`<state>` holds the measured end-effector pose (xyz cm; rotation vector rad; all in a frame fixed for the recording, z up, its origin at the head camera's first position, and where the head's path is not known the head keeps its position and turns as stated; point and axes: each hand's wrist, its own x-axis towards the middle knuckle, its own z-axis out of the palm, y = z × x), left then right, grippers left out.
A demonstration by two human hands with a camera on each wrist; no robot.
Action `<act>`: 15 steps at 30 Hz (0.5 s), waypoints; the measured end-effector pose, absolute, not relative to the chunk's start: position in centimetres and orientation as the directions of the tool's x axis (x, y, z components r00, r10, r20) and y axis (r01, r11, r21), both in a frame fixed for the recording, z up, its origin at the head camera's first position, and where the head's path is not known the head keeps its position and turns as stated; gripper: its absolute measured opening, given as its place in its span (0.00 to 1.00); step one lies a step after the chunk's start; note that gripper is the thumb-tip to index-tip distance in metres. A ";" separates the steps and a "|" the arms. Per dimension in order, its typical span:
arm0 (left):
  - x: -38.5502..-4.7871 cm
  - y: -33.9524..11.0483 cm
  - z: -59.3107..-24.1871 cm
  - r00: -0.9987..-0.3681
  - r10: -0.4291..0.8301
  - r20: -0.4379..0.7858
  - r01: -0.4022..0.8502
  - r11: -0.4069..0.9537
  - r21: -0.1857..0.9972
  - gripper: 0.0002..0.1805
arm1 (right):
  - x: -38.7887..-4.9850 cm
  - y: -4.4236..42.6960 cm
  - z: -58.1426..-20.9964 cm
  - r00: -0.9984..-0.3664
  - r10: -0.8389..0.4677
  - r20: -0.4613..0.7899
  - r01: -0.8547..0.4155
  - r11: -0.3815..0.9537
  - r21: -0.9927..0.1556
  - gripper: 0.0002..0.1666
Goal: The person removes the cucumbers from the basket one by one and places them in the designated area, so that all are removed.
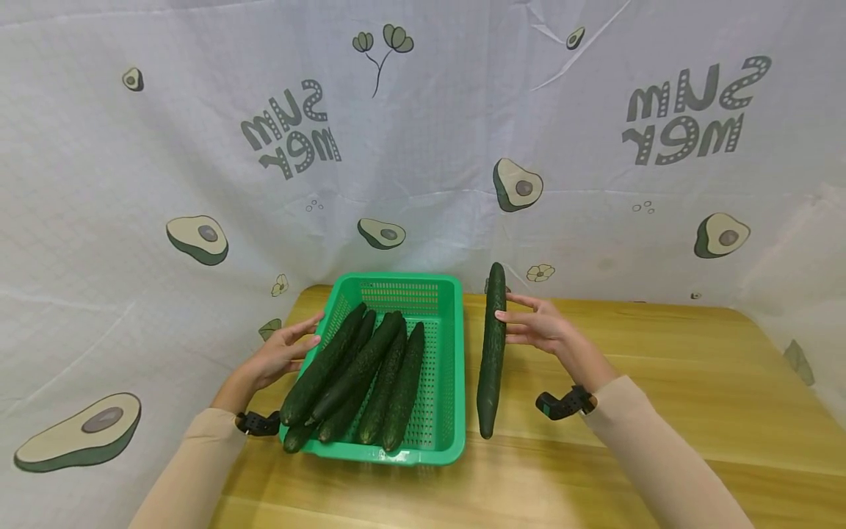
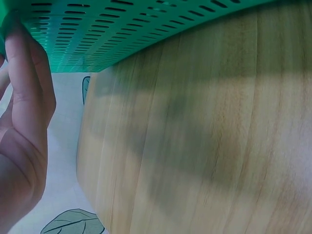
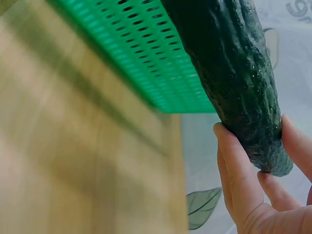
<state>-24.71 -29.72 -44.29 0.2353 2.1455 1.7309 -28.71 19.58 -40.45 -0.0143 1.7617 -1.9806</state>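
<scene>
My right hand [image 1: 538, 327] pinches a long dark green cucumber [image 1: 492, 353] between thumb and fingers, holding it nearly upright to the right of a green plastic basket [image 1: 458, 367]. In the right wrist view, the fingertips grip this cucumber [image 3: 234, 78] near one end. Several more cucumbers [image 1: 405, 389] lie lengthwise in the basket, heaped toward its left side, some ends resting over the near rim. My left hand [image 1: 280, 353] is at the basket's left side, its fairly straight fingers touching the outer wall. Part of that hand [image 2: 27, 97] is cut off in the left wrist view.
The basket stands on a wood-grain table [image 1: 648, 367]. A white cloth [image 1: 429, 169] printed with avocados and lettering hangs behind the table and along its sides. Black straps with small devices [image 1: 562, 402] sit on both wrists.
</scene>
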 end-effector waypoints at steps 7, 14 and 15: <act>-24.7 -29.7 -44.3 -0.918 0.349 -0.186 -0.104 0.241 0.965 0.36 | -28.6 20.3 -42.7 -0.883 -0.328 -0.336 0.362 -0.018 -0.932 0.45; -24.7 -29.6 -44.2 -0.919 0.342 -0.195 -0.110 0.254 0.961 0.37 | -28.4 20.7 -44.5 -0.889 -0.323 -0.325 0.346 -0.006 -0.938 0.45; -24.7 -29.6 -44.2 -0.920 0.341 -0.195 -0.109 0.255 0.961 0.37 | -28.4 20.8 -44.7 -0.889 -0.322 -0.324 0.345 -0.009 -0.938 0.45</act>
